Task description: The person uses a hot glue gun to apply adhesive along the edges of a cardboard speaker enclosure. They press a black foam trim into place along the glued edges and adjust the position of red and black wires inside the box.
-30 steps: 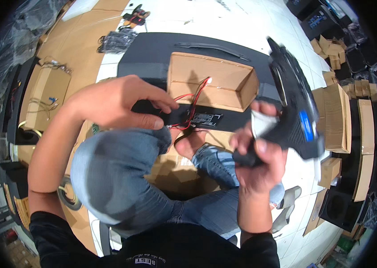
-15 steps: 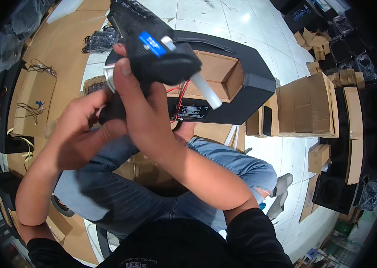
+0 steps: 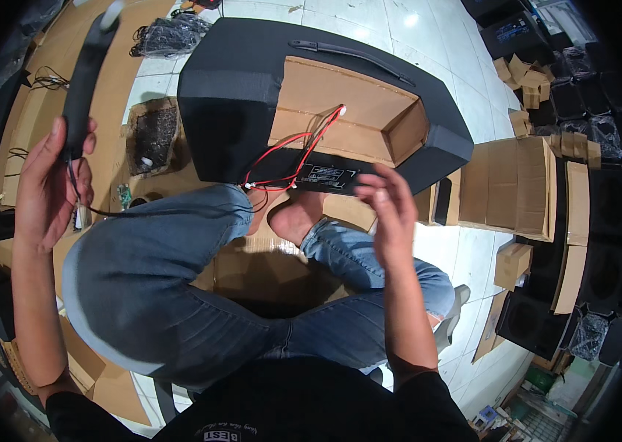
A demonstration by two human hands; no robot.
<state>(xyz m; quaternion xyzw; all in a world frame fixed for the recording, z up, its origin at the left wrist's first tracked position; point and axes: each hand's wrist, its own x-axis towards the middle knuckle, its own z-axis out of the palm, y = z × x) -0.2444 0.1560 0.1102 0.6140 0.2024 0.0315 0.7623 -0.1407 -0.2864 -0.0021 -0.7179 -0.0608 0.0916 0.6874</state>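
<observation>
On the left, my left hand [image 3: 50,188] is closed around the handle of a black hot glue gun [image 3: 87,85], seen edge-on. A whitish glue stick tip shows blurred at its top, and its black cord hangs from the handle across my knee. My right hand [image 3: 390,210] is slightly blurred, its fingers loosely bent and apart with nothing visible in them. It hovers by the near edge of a black speaker cabinet [image 3: 230,81] with a wooden rectangular opening. Red and dark wires [image 3: 300,138] with white connectors lie over that opening and the labelled panel [image 3: 322,177].
Left of the cabinet sits a worn cardboard tray [image 3: 131,140] with dark, textured contents. Bagged black cables [image 3: 171,35] lie behind it. An open cardboard box [image 3: 506,188] stands on the right, beside more black cabinets [image 3: 539,320]. My crossed legs fill the near middle.
The glue gun has moved from in front of the cabinet to the far left in my left hand. My right hand has let go of it and moved right, uncovering the wires.
</observation>
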